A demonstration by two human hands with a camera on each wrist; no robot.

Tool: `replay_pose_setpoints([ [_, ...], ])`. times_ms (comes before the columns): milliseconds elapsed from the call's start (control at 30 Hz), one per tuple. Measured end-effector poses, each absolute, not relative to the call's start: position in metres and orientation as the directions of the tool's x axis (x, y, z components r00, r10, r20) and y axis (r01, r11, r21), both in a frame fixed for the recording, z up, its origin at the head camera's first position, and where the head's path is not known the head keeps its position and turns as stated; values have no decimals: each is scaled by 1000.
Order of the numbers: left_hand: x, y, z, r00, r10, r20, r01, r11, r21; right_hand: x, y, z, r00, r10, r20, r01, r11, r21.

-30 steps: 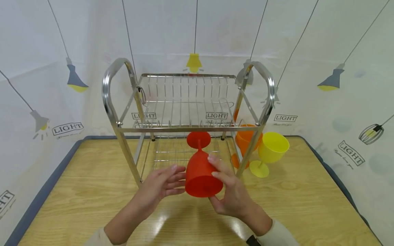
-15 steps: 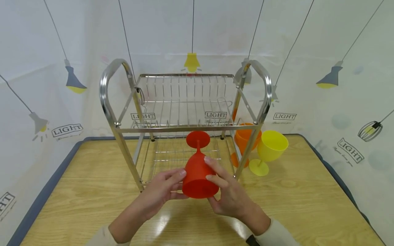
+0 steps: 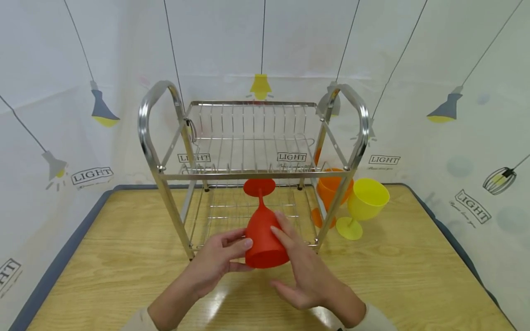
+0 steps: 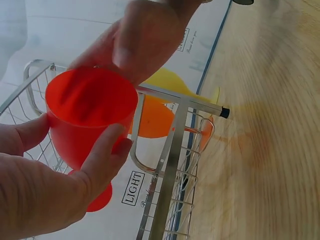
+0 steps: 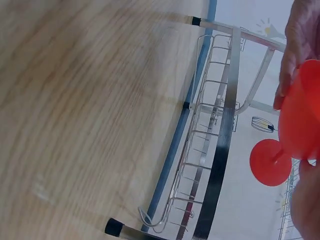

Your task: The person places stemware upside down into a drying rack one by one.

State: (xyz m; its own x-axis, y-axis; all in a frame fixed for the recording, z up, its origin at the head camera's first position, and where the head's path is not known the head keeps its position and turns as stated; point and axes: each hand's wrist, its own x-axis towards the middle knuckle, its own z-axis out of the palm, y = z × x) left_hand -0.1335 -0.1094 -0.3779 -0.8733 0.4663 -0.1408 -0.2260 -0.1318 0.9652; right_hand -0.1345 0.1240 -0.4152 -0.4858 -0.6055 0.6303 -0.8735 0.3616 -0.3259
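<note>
A red plastic goblet (image 3: 265,239) is held upside down in front of the rack, its mouth tilted toward me and its round foot up and away. My left hand (image 3: 213,262) grips the bowl from the left, the thumb on its near side. In the left wrist view the fingers (image 4: 25,132) and thumb lie on opposite sides of the bowl. My right hand (image 3: 308,276) touches the bowl's right side with outstretched fingers, its thumb apart from the goblet. The two-tier metal dish rack (image 3: 252,174) stands just behind the goblet.
An orange goblet (image 3: 329,188) stands by the rack's right side, partly hidden by a rack post. Right of it is an upright yellow goblet (image 3: 366,202). The wooden table (image 3: 124,276) meets a white printed backdrop (image 3: 232,41) behind the rack.
My left hand has come onto the red goblet and taken hold of it. The goblet has shifted slightly left. My right thumb has moved off the bowl and the right hand's hold has loosened.
</note>
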Motion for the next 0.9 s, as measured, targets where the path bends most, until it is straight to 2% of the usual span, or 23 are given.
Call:
replay_pose_setpoints([
  [200,-132,-109,-381,-907,400,-133,-197,-123,973,-127,123,-416,-585,-589,558,-800,309,-514],
  [333,-130,-105,-385,-922,371,-108,-159,-110,981,-126,122,-416,-597,-574,561,-783,263,-564],
  [500,-127,-100,-386,-946,318,-62,-71,-18,997,-126,123,-415,-613,-562,556,-754,204,-625],
  [767,-125,-97,-388,-951,304,-52,-39,50,998,-125,124,-414,-699,-535,475,-661,231,-714],
  [900,-123,-95,-389,-956,294,5,46,133,990,-127,121,-413,-724,-519,454,-631,231,-740],
])
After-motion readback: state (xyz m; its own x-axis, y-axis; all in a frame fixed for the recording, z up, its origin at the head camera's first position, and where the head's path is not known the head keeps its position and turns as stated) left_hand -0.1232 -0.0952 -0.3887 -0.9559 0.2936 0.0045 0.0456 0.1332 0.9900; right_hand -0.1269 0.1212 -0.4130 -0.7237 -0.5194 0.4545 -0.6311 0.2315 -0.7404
